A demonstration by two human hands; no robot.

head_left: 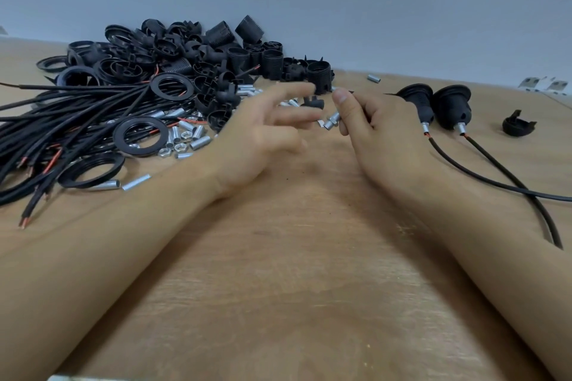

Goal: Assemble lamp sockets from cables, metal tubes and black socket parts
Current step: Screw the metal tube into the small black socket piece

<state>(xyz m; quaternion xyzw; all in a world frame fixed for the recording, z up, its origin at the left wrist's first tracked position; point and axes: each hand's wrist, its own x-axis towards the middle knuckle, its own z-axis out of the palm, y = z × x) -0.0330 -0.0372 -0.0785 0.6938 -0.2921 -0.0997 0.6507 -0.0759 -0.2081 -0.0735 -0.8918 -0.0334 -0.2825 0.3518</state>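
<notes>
My right hand (368, 124) pinches a short metal tube (332, 120) between thumb and curled fingers, above the wooden table (294, 257). My left hand (266, 133) hovers just left of it, blurred, fingers spread and holding nothing. A small black socket part (313, 101) lies just behind the fingertips. A heap of black socket parts (198, 52) fills the back left. Black cables (71, 120) with bared copper ends fan out at the left. Loose metal tubes and nuts (185, 139) lie beside black rings (140, 136).
Two assembled sockets (436, 107) with cables trailing toward the right edge lie at the right. A lone black cap (518, 127) sits farther right. One stray metal tube (373, 78) rests near the back wall. Bare wood stretches between my forearms.
</notes>
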